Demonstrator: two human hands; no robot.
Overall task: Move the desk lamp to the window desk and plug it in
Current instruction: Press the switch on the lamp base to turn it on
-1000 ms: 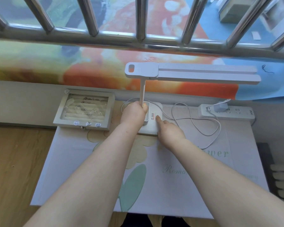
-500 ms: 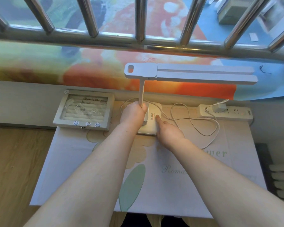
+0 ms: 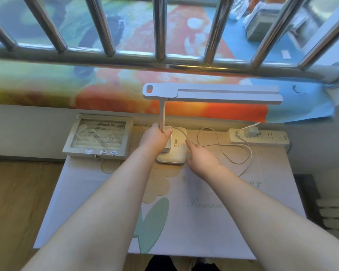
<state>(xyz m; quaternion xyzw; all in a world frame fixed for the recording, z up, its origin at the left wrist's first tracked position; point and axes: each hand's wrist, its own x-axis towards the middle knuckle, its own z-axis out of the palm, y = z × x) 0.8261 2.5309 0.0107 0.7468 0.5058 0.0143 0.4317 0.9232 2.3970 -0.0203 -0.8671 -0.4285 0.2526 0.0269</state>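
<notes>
A white desk lamp [image 3: 209, 93] stands on the window desk [image 3: 223, 222] near its far edge, its long head pointing right and its underside glowing. My left hand [image 3: 157, 136] is closed around the foot of the lamp's thin stem. The square lamp base [image 3: 177, 155] rests flat on the desk. My right hand [image 3: 201, 156] hovers just right of the base, forefinger stretched toward it, holding nothing. The lamp's white cord [image 3: 229, 151] loops across the desk to an adapter [image 3: 251, 131] plugged into a white power strip [image 3: 262, 138].
A grey glass-lidded jewellery box [image 3: 98, 137] sits at the desk's far left corner. Metal window bars [image 3: 160, 32] run across the top above a colourful cloth on the sill. Wooden floor lies to the left, and stacked pale slabs [image 3: 335, 216] lie to the right.
My right hand has drawn back off the lamp base, its forefinger now beside the base's right edge. My left hand keeps its grip on the stem. The lamp has not shifted.
</notes>
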